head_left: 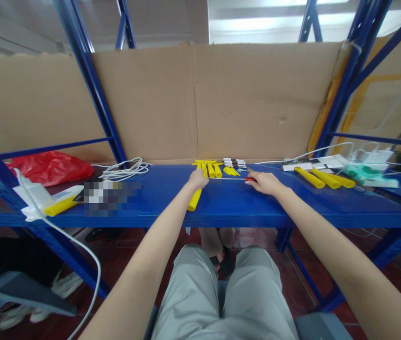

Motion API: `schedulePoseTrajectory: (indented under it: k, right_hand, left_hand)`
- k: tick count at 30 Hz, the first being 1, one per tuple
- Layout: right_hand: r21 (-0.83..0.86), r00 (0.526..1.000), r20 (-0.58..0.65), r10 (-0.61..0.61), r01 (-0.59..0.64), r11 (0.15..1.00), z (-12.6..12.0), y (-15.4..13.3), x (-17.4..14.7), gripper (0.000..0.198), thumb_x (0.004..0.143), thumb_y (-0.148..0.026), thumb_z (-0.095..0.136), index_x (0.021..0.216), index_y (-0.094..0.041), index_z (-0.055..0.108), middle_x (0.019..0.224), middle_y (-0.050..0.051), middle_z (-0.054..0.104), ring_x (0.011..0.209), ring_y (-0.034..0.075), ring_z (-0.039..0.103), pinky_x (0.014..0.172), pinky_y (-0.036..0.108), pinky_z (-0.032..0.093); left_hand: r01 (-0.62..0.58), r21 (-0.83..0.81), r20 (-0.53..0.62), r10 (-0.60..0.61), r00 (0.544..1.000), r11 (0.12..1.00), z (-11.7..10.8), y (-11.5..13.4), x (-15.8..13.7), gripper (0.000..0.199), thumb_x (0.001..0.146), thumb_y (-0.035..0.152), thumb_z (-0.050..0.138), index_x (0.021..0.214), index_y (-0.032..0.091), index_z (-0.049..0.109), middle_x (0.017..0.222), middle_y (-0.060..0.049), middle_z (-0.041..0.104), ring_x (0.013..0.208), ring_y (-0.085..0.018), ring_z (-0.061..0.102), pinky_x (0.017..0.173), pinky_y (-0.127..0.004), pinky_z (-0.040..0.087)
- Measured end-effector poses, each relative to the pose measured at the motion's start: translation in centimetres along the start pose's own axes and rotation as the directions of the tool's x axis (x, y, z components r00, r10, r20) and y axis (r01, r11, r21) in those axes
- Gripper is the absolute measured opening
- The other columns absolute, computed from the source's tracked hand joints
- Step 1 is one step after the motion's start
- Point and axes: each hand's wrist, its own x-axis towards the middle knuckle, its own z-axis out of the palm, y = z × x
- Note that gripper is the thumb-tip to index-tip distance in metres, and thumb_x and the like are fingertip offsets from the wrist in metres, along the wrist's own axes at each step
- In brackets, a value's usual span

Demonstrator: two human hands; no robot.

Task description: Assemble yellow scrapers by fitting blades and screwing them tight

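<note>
On the blue bench (165,198), near its front edge, we note a yellow rod (194,200), its middle wrapped by the left grip (198,179), fingers curled round it. The right grip (267,183) lies over a red piece (251,179); pinching or only resting, we cannot tell. Risks, as we judge them: a loosened left hold could let the round rod roll towards the edge; a sideways sweep on the right could scatter the small yellow pieces (231,171) just beyond. Materials: the rod looks smooth, plastic-like, cylindrical; yellow rods (211,171) of similar form lie just beside it. Behind them, black-and-white strips (234,162) sit flat. Backdrop: matt brown cardboard (250,104), creased vertically. Bench surface looks hard and smooth.
</note>
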Motion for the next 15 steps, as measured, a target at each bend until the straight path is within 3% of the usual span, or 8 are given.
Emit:
schedulePoseTrajectory:
  k: [9,15]
  right_hand:
    - [0.046,0.999,-0.040,0.016,-0.014,0.999,0.41,0.15,0.09,0.018,0.086,-0.035,0.055,0.099,-0.022,0.057,0.086,0.005,0.071,0.075,0.021,0.064,0.060,0.027,0.039]
    - [0.029,1.000,-0.005,-0.007,0.007,1.000,0.11,0.13,0.01,0.020,0.090,-0.038,0.049,0.092,-0.022,0.062,0.093,0.006,0.071,0.083,0.022,0.065,0.063,0.028,0.039]
  left_hand:
    - [0.005,0.078,0.016,-0.007,1.000,0.997,-0.11,0.51,-0.39,0.031,0.074,0.007,0.057,0.104,0.004,0.064,0.098,-0.019,0.071,0.093,-0.024,0.069,0.077,-0.026,0.051]
    - [0.008,0.067,0.014,-0.009,1.000,0.998,-0.16,0.50,-0.49,0.030,0.076,0.009,0.057,0.105,0.005,0.064,0.100,-0.019,0.071,0.094,-0.024,0.069,0.077,-0.026,0.050]
